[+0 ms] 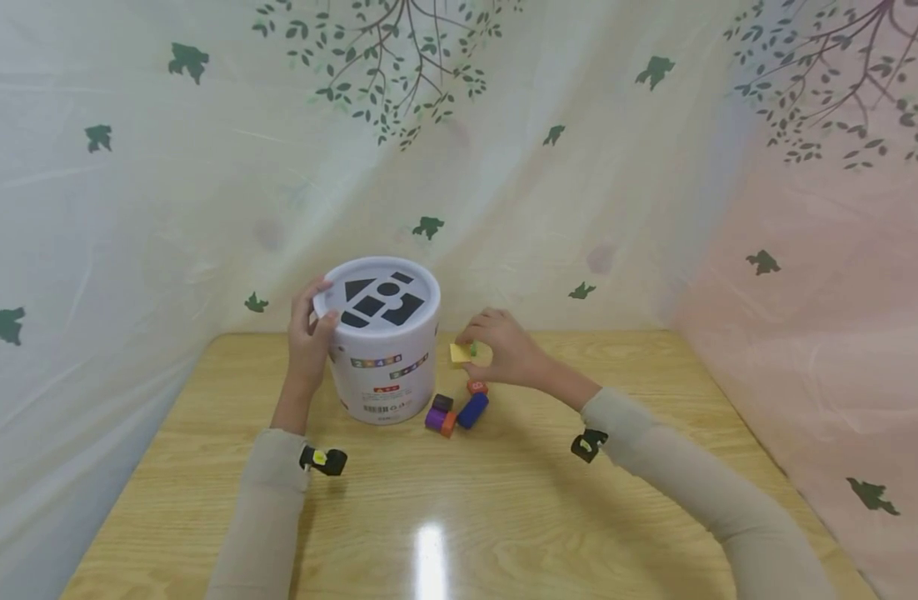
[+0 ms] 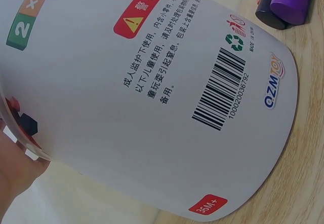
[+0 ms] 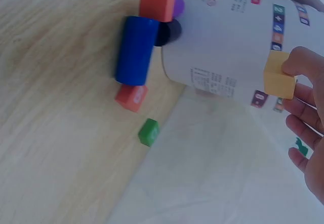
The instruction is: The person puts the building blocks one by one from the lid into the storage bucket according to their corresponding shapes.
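A white bucket stands upright on the table, its lid cut with dark shaped holes. My left hand grips the bucket's upper left edge, thumb and fingers at the lid rim. The left wrist view shows the bucket's printed side with a barcode. My right hand pinches a yellow block between thumb and fingers, beside the bucket's right side and above the table. A small green block lies beneath that hand, partly hidden by it in the head view.
At the bucket's right foot lie a blue cylinder, a red block, an orange-red block, a purple cylinder and a black cylinder. A printed curtain hangs behind the wooden table.
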`<state>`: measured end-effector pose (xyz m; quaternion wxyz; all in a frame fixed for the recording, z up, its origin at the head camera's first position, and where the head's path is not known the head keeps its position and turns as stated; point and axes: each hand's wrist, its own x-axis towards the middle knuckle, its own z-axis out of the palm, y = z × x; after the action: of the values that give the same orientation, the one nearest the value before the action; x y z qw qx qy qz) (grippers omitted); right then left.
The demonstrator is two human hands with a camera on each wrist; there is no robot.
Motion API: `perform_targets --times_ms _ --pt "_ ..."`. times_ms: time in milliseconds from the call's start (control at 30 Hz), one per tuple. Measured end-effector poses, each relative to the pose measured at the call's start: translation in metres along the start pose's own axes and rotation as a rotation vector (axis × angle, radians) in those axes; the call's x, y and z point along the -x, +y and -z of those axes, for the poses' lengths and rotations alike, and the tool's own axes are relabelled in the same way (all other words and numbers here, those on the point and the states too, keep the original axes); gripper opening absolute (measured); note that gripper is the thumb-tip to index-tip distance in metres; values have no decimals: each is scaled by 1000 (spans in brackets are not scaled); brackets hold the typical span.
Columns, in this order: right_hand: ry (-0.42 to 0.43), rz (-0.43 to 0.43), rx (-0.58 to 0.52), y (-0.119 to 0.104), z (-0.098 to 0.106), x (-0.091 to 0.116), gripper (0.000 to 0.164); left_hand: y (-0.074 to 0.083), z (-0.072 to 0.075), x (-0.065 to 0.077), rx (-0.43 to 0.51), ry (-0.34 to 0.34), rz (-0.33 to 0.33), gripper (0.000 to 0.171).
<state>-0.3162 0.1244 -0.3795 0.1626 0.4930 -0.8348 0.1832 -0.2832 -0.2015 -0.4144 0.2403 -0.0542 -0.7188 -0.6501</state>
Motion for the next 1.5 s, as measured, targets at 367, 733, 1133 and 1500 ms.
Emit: perform_targets --times_ms 367,733,1133,1500 --pt "132 17 -30 -2 25 -18 32 -1 1 3 0 6 -33 55" --pt "231 41 -67 -14 39 -50 30 -1 0 3 -2 2 -35 56" --pt "286 25 -63 -43 32 -87 33 -3 2 2 -15 2 -45 56" --pt "279 -66 -20 -54 15 -108 34 -3 2 1 -21 -1 -46 56"
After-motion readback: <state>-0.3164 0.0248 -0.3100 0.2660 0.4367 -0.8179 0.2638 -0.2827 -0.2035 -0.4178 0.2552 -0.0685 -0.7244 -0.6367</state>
